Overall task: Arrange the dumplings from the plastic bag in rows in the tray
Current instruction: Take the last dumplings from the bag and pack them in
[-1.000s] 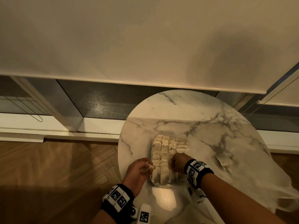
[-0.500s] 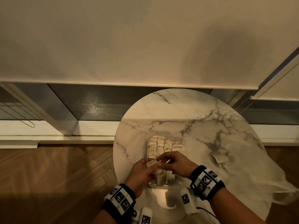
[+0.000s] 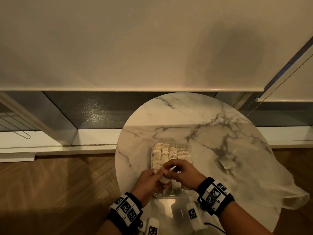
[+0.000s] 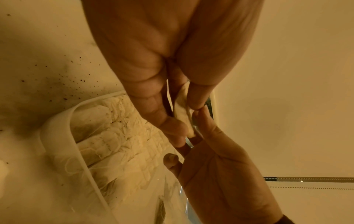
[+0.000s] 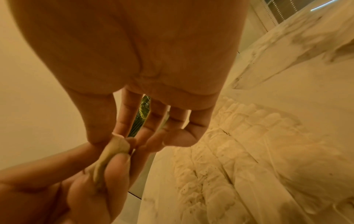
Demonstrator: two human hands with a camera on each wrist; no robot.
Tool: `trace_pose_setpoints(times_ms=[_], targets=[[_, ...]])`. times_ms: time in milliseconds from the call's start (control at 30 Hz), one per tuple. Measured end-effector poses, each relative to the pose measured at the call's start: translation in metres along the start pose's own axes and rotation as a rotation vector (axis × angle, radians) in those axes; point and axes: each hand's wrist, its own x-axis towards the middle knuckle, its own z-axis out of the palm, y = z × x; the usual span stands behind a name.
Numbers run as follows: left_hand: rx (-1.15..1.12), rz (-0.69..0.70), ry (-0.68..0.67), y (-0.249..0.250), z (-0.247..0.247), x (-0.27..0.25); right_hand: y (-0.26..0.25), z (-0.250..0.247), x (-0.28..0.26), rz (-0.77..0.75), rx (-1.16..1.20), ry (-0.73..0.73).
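A clear plastic tray (image 3: 169, 196) on the round marble table holds rows of pale dumplings (image 3: 169, 153). Over the tray's near left part, both hands meet on one dumpling (image 3: 163, 178). My left hand (image 3: 160, 176) pinches that dumpling (image 4: 182, 109) between thumb and fingers. My right hand (image 3: 167, 170) pinches its upper end (image 5: 114, 148) with thumb and forefinger, its other fingers straight. The tray's rim (image 4: 57, 128) and packed rows (image 4: 118, 136) show below the left hand. The plastic bag (image 3: 271, 189) lies to the right with one dumpling (image 3: 226, 162) inside.
The round table (image 3: 177, 119) stands on a wooden floor (image 3: 59, 184), close to a window with a lowered blind (image 3: 118, 48). The bag hangs over the table's right edge. Bare marble lies beyond the tray.
My right hand left the rows at the tray's right side and came across to the dumpling in my left hand. The left hand has lifted it slightly over the tray.
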Motion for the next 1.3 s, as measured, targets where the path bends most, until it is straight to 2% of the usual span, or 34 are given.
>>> trace_pose_setpoints(times_ms=[100,267,433,700,967,1133,1233,1300], targets=[[0.011,-0.004,-0.046,-0.001,-0.001,0.003,0.004,-0.003,0.000,0.063,0.057,-0.005],[0.199,0.020,-0.101,-0.009,-0.002,0.005,0.014,-0.006,-0.002,0.129,0.065,-0.015],[0.201,0.021,-0.111,-0.009,0.001,0.005,0.016,-0.007,-0.001,0.173,0.195,0.093],[0.296,0.012,-0.087,-0.009,-0.001,0.010,0.020,-0.012,-0.001,0.237,0.332,0.157],[0.323,0.033,-0.074,-0.010,-0.002,0.013,0.022,-0.014,0.001,0.245,0.254,0.117],[0.397,0.054,0.017,-0.015,-0.009,0.018,0.029,-0.021,0.000,0.272,0.216,0.159],[0.601,0.151,0.109,-0.019,-0.017,0.019,0.038,-0.028,0.001,0.311,0.063,0.181],[0.796,0.208,0.119,-0.021,-0.017,0.019,0.046,-0.031,0.001,0.362,-0.074,0.170]])
